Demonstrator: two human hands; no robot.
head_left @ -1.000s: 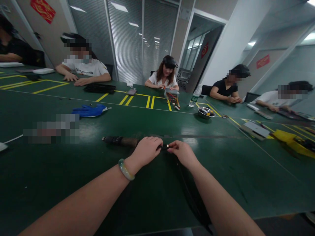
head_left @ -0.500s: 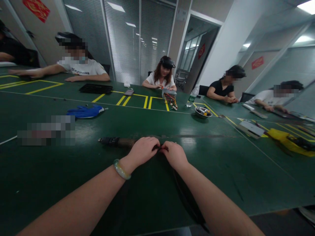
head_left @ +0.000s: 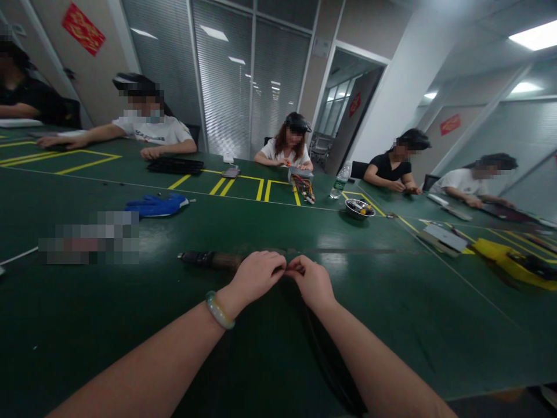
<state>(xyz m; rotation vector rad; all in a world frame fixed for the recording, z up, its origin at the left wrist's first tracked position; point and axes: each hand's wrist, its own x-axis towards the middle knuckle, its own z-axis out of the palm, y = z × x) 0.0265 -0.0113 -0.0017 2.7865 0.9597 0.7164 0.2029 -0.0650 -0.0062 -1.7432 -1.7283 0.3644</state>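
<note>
A dark, slim electric screwdriver [head_left: 220,260] lies on the green table, its metal tip pointing left. My left hand [head_left: 260,277] is closed over its rear end, with a pale green bangle [head_left: 220,310] at the wrist. Fingertip to fingertip with it, my right hand [head_left: 314,280] is pinched shut. A black cable [head_left: 331,354] runs from beneath my right hand, alongside the forearm, to the table's near edge. The small part between my fingertips is mostly hidden, so how tool and cable meet there cannot be made out.
A blue glove [head_left: 156,205] lies at the left. Beyond my hands stand a metal bowl [head_left: 360,210] of small parts and a water bottle [head_left: 340,181]. A yellow bag [head_left: 507,259] and a grey box [head_left: 444,238] are on the right. Several people sit around the table.
The view has tilted up a little, so everything sits lower in the picture. My hands keep nearly the same pose, fingertips still together at the tool's rear end.
</note>
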